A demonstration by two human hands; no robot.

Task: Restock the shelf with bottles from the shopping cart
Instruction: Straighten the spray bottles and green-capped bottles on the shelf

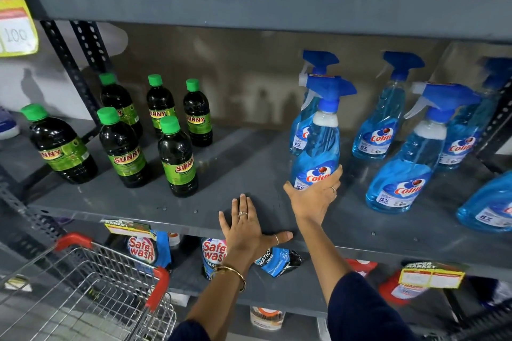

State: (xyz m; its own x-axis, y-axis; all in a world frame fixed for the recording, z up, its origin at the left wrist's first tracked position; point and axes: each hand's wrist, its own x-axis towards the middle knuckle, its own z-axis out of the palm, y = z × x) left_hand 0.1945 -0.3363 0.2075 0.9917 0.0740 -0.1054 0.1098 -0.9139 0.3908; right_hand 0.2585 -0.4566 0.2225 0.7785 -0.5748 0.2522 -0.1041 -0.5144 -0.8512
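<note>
My right hand [314, 196] grips the base of a blue Colin spray bottle [318, 144] standing upright on the grey shelf [249, 169]. My left hand [249, 227] lies flat, fingers spread, on the shelf's front edge and holds nothing. Several more blue spray bottles [404, 155] stand to the right and behind. Several dark Sunny bottles with green caps [177, 158] stand on the left part of the shelf. The wire shopping cart [91, 291] with red handle corners sits at the lower left; its visible part shows no bottles.
A shelf board [249, 3] runs overhead with blue jugs on it. The lower shelf holds Safe wash pouches [141, 249] and price tags [430, 277]. Perforated metal uprights [74, 69] stand at the left. A yellow price sign [16, 22] hangs top left.
</note>
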